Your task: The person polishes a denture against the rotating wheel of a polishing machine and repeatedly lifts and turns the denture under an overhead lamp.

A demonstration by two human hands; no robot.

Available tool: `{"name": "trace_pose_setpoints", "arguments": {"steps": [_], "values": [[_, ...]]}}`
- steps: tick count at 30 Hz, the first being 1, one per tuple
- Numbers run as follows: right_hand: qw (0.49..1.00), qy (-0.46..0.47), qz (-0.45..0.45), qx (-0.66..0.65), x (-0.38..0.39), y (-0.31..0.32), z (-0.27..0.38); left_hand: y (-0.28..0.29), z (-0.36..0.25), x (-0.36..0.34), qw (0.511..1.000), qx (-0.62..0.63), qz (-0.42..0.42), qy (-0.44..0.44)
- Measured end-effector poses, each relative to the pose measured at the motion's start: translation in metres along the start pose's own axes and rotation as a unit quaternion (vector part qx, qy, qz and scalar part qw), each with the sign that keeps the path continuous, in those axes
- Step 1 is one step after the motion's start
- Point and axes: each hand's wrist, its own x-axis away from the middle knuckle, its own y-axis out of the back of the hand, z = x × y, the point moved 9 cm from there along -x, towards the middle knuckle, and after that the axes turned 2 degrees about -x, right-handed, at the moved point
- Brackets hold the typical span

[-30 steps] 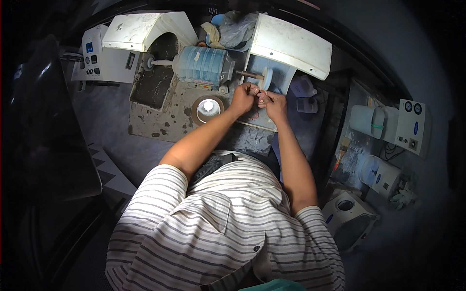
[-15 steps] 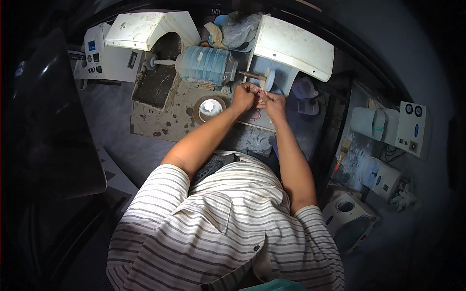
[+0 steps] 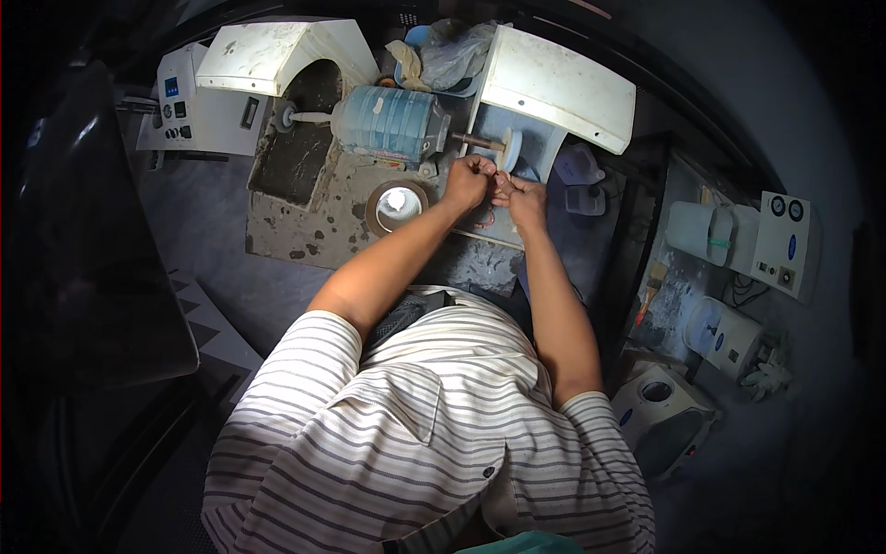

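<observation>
Just in front of a pale wheel on a brown spindle, under the white hood at the top right, my left hand and my right hand come together. Both are closed, thumbs and fingertips pinched round something small, too hidden to make out; whether it touches the wheel, I cannot tell. A thin reddish looped item lies on the grey tray below my hands.
At left stand a second hood over a dirty trough, and a control box. A blue motor housing, a round bowl and jugs surround the work. Small machines and a brush are at right.
My hands keep their pinch at the wheel, with small shifts of the fingers. The whole view has moved a few pixels; nothing else has visibly changed.
</observation>
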Motion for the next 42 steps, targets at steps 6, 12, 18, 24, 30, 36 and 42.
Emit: {"name": "trace_pose_setpoints", "arguments": {"steps": [6, 12, 18, 24, 30, 36, 42], "values": [[0.999, -0.03, 0.016, 0.015, -0.006, -0.003, -0.006, 0.007, 0.005, 0.0, 0.998, -0.026, -0.031, 0.044], [0.995, 0.042, 0.024, 0.086, -0.001, -0.009, 0.009, 0.006, 0.003, 0.011, 0.989, 0.135, -0.011, 0.068], [0.992, 0.11, 0.003, 0.064, 0.0, -0.001, 0.009, -0.005, 0.008, 0.012, 0.969, 0.23, 0.017, 0.083], [0.898, 0.253, -0.091, 0.35, 0.022, 0.007, 0.044, -0.026, 0.027, 0.016, 0.911, 0.377, 0.007, 0.166], [0.891, 0.228, -0.068, 0.386, 0.021, -0.006, 0.046, -0.042, 0.046, 0.004, 0.837, 0.488, -0.006, 0.247], [0.899, 0.226, -0.095, 0.362, 0.027, -0.007, 0.047, -0.049, 0.053, -0.002, 0.82, 0.509, 0.015, 0.26], [0.945, 0.167, -0.132, 0.248, 0.022, 0.009, 0.04, -0.065, 0.044, 0.01, 0.786, 0.514, 0.012, 0.343]]}}
